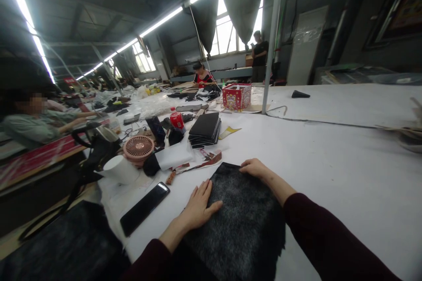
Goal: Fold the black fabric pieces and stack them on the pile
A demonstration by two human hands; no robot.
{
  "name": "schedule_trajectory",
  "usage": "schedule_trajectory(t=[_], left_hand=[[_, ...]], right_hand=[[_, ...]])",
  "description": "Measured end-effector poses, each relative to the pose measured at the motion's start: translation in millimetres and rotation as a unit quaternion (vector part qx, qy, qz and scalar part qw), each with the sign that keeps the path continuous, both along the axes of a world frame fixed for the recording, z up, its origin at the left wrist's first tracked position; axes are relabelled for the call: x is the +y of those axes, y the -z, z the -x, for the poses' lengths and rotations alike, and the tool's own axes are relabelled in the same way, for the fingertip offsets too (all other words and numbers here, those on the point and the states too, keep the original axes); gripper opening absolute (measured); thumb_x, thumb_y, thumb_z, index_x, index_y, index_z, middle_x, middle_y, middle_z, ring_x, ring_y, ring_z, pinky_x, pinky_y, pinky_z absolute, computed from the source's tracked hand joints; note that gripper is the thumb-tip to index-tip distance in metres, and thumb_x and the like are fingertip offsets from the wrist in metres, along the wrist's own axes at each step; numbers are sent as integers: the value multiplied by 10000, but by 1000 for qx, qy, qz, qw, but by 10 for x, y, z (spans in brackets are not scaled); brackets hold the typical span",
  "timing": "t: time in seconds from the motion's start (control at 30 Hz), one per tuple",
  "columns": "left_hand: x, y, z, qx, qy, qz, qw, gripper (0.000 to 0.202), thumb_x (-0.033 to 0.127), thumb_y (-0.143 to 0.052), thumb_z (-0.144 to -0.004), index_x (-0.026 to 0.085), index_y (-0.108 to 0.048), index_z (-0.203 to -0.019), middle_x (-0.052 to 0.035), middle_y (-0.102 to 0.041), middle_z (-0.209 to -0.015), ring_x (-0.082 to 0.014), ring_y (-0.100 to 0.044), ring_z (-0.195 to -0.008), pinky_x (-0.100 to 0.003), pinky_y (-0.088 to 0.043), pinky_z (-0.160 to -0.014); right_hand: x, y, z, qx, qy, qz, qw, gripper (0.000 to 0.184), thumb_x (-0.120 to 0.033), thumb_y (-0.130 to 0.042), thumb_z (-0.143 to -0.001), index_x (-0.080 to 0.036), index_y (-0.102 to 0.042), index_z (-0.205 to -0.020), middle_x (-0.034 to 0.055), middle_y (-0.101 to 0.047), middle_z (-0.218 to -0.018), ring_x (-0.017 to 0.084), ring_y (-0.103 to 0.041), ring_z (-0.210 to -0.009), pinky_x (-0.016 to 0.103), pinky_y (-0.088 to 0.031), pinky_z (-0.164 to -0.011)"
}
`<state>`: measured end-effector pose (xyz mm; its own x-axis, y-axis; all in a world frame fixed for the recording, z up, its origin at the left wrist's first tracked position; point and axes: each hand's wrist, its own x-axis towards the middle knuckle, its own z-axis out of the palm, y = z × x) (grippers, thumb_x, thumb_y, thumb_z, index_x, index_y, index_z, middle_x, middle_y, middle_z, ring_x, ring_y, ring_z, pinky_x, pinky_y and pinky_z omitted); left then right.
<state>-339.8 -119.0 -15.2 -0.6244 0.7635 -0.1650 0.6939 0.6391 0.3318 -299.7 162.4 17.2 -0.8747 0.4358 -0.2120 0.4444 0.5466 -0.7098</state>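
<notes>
A black, fuzzy-looking piece of fabric [240, 215] lies on the white table in front of me, its far edge straight and its right edge ragged. My left hand [199, 208] rests flat on its left side, fingers stretched and thumb spread. At the far right corner, my right hand [254, 168] has its fingers bent together on the fabric's edge; the fingertips are partly hidden. Just left of my left hand is a dark smartphone [145, 208]. Beyond the fabric sits a stack of black rectangular pieces [205, 128], with a brown strip [207, 161] nearer to me.
A pink fan [138, 147], a white roll [119, 169], a red bottle [177, 119] and a kettle [107, 134] crowd the left. Farther off are a red box [235, 97] and a metal pole [271, 52]. More black fabric [66, 246] lies lower left. Co-workers sit left and ahead.
</notes>
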Motion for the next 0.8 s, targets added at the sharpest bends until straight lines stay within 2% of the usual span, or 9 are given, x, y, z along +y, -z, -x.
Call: schedule_trajectory(t=[0.2,0.3,0.37,0.43,0.5,0.57,0.67,0.73,0.8], left_hand=[[8,-4,-37,8,-3,4,1000,893,733,-267,-902,133,-115,-1546,-115,-13,-1611,-265,-23,-1490,-458,-62,-1207],[24,10,-9,-12,-19,-25,999,887,726,-319,-895,137,-167,-1541,-140,-21,-1611,-288,-52,-1488,-477,-108,-1197],[37,-24,43,-23,-53,-62,996,849,693,-386,-893,144,-242,-1526,-156,-51,-1612,-301,-119,-1482,-472,-174,-1182],[25,-132,81,1,-89,-102,991,752,619,-503,-873,155,-396,-1455,-165,-163,-1599,-314,-225,-1456,-467,-238,-1157],[-42,-314,45,51,-101,-140,984,546,513,-599,-840,175,-574,-1268,-155,-389,-1501,-313,-382,-1371,-463,-306,-1112],[-174,-528,-112,89,-81,-162,979,316,428,-632,-827,201,-643,-1048,-107,-602,-1259,-283,-532,-1203,-448,-365,-1046],[-451,-762,-585,96,-37,-155,983,170,386,-626,-845,218,-617,-865,-33,-664,-937,-229,-609,-948,-413,-399,-957],[-642,-791,-1011,74,-17,-126,989,167,382,-638,-846,222,-601,-815,-19,-651,-870,-214,-608,-860,-383,-426,-883],[-807,-705,-1454,44,-9,-96,994,157,371,-664,-831,231,-601,-797,-21,-647,-855,-214,-605,-814,-354,-454,-784]], right_hand=[[208,34,-88,29,82,111,990,384,-360,-651,-815,-161,-647,-1144,85,-718,-876,142,-651,-652,253,-489,-604],[225,18,-145,58,118,88,987,407,-318,-611,-821,-123,-612,-1177,105,-708,-872,156,-654,-646,279,-495,-613],[170,-7,-212,93,119,51,987,376,-263,-613,-792,-113,-633,-1136,110,-707,-902,177,-665,-735,306,-506,-707],[62,-26,-340,134,102,14,986,341,-231,-610,-772,-130,-661,-1094,100,-707,-963,188,-661,-842,320,-492,-824],[-76,-21,-560,167,82,-10,983,343,-241,-587,-783,-157,-665,-1106,82,-698,-1048,190,-646,-930,325,-466,-910],[-210,15,-876,198,70,-28,977,356,-287,-563,-807,-179,-657,-1133,71,-682,-1116,193,-629,-991,338,-447,-962],[-373,116,-1477,246,80,-46,965,379,-392,-559,-820,-201,-661,-1131,64,-686,-1110,209,-633,-982,365,-469,-948],[-480,199,-1908,244,108,-31,963,401,-456,-567,-820,-215,-668,-1124,59,-696,-1075,210,-651,-904,364,-510,-871],[-624,286,-2319,213,142,10,967,415,-499,-576,-823,-229,-670,-1123,53,-700,-1068,204,-659,-868,348,-529,-825]])
